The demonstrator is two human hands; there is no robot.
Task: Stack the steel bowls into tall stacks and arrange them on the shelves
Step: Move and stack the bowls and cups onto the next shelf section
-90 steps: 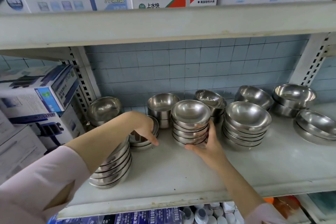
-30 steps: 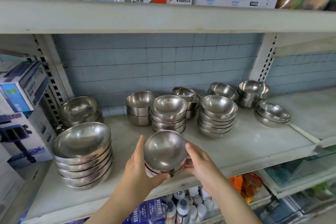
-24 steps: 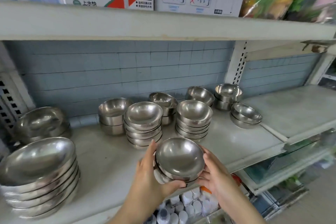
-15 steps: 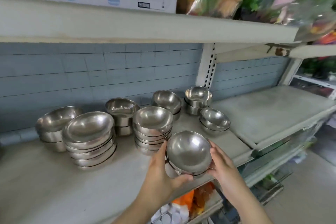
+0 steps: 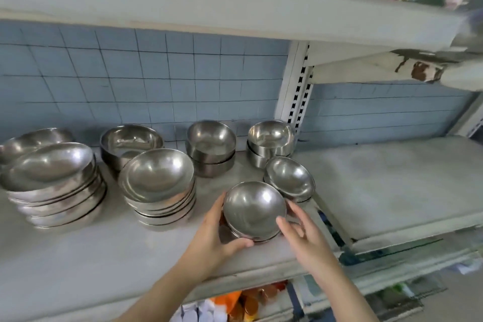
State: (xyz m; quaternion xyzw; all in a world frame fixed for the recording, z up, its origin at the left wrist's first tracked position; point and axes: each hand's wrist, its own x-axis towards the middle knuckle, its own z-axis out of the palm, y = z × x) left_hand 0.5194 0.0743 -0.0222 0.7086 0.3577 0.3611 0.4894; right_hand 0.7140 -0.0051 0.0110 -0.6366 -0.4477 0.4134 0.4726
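Note:
A small stack of steel bowls (image 5: 254,209) sits low at the front right of the grey shelf (image 5: 104,251). My left hand (image 5: 213,238) grips its left side, thumb curled under the front rim. My right hand (image 5: 300,232) is at the stack's right side with fingers spread and nearly straight, barely touching it. Just behind lies a low pair of small bowls (image 5: 290,178). Taller stacks stand at the middle (image 5: 156,180) and the left (image 5: 52,180). Along the tiled back wall are more bowls (image 5: 132,141), (image 5: 211,146), (image 5: 270,141).
A white slotted upright (image 5: 295,91) divides this bay from the neighbouring grey shelf (image 5: 392,183) on the right. The upper shelf board (image 5: 183,2) hangs overhead, with wrapped goods on it. Packaged items show below the shelf edge (image 5: 235,303).
The view swung right while both hands carried the small stack rightward and lowered it to the shelf front beside the small pair. My right hand's fingers have loosened from the stack.

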